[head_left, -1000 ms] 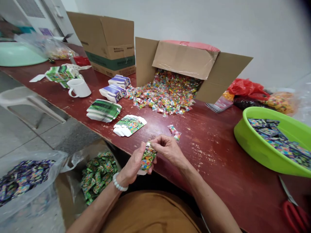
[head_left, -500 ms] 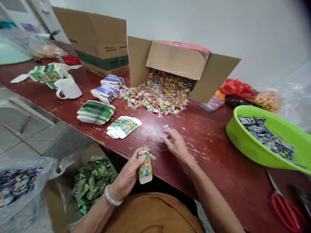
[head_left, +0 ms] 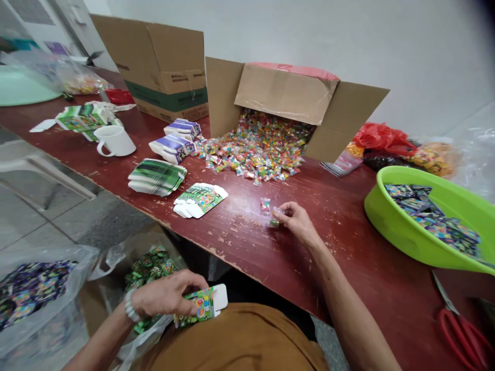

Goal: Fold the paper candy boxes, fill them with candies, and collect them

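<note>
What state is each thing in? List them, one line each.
Left hand: closed on the green carton.
Green carton: one white end flap standing out.
Right hand: pinching a wrapped candy.
Cardboard box: open, candies spilling out.
Green-striped box: standing upright.
White mug: upright.
Flattened cartons: stacked, overlapping.
Green basin: partly filled with purple packets.
Clear bag: open, more packets inside.
Scissors: lying on the table.

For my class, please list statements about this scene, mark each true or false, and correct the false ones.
1. The left hand holds a green printed carton. True.
2. The right hand holds the scissors. False: the scissors lie on the table, and the right hand is at a wrapped candy.
3. The lime-green basin holds dark printed packets. True.
4. The white mug stands inside the basin. False: the white mug is on the table.
</note>
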Tool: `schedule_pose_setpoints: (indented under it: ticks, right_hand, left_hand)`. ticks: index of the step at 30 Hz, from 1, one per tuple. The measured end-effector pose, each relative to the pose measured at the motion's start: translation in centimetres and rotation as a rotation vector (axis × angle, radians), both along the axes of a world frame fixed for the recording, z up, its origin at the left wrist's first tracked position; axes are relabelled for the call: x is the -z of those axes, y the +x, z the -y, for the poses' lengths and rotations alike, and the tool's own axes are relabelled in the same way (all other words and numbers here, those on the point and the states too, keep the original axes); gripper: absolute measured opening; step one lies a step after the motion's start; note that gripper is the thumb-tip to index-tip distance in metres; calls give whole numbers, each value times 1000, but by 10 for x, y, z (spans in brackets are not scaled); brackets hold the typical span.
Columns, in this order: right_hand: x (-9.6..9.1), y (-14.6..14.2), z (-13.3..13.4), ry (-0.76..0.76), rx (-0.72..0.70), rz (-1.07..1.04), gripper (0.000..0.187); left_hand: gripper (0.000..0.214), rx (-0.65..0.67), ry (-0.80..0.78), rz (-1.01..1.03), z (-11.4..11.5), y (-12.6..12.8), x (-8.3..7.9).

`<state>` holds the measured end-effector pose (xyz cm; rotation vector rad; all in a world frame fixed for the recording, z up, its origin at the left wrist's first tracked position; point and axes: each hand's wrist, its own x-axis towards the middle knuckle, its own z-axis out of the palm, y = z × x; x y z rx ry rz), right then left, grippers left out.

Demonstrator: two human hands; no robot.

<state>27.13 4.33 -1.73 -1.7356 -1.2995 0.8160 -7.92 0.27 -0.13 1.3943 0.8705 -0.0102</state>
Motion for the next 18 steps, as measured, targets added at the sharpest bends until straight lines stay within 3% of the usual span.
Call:
schedule_pose_setpoints:
  ticks: [5,8,14,18]
  right_hand:
    - [-31,-64,29,119,-152,-562,39]
    - [-41,-99,39,145,-196,-662,33]
    - [-28,-116,44,266,-149,-347,18]
    - [-32,-111,51,337,-284,-149,9]
  left_hand:
    - [39,-349,-92,268,3,22,-8]
    - [32,-375,-37,388,5,44,-9]
    - [46,-446,-23,484,10,69,-7]
    - [47,-540,-38,533,10,73,-10]
